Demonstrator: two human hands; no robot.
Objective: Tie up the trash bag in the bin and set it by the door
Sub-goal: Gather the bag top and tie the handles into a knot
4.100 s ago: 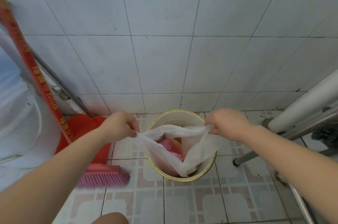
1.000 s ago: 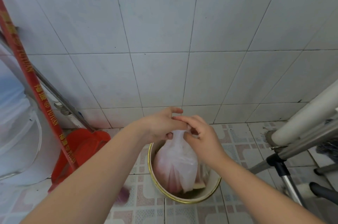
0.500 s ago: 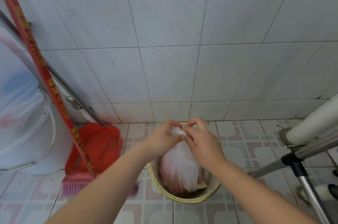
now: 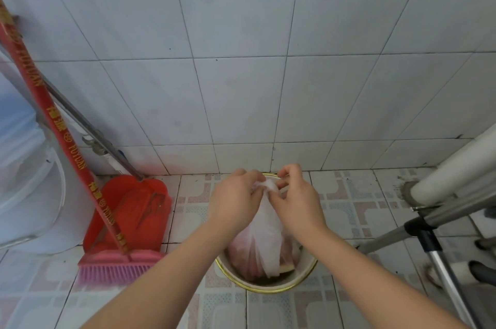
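Forearms reaching in from below. Trash bag [image 4: 257,245] seated in the bin [image 4: 268,284] on the tiled floor; thin, soft film, probably light and slippery. Left hand [image 4: 236,202] and right hand [image 4: 298,202] close together, pinched on the gathered neck: best hold there. Beyond, broom [image 4: 53,124] and dustpan [image 4: 131,210] against the wall.

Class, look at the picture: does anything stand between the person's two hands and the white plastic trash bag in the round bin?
Nothing visible does. The left hand and right hand already pinch the gathered neck of the white plastic trash bag, which sits in the round cream bin with a gold rim. No door is in view.
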